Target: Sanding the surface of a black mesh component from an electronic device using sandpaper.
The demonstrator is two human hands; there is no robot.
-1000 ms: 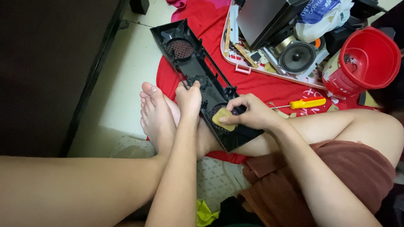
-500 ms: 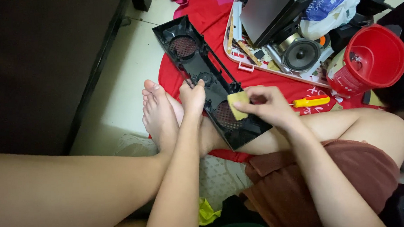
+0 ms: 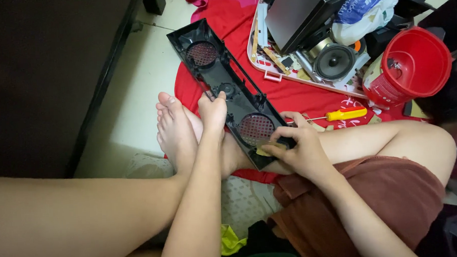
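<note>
A long black plastic speaker panel (image 3: 227, 88) with two round grilles lies slanted across my feet and a red cloth. My left hand (image 3: 212, 111) grips the panel's left edge near its middle. My right hand (image 3: 295, 149) is at the panel's near end, beside the lower grille (image 3: 256, 128), fingers closed on a small yellowish cloth or pad (image 3: 269, 147) pressed against the panel. How much of the pad lies under the fingers is hidden.
A yellow-handled screwdriver (image 3: 339, 114) lies on the red cloth (image 3: 288, 93) just right of my right hand. Behind stand a white tray (image 3: 256, 56) with a loose speaker cone (image 3: 334, 61), a grey box, and a red bucket (image 3: 413, 66). A dark cabinet (image 3: 44, 74) is at left.
My right hand with the pad has slid down from the panel's right edge to its near end. The left hand kept its grip on the panel.
</note>
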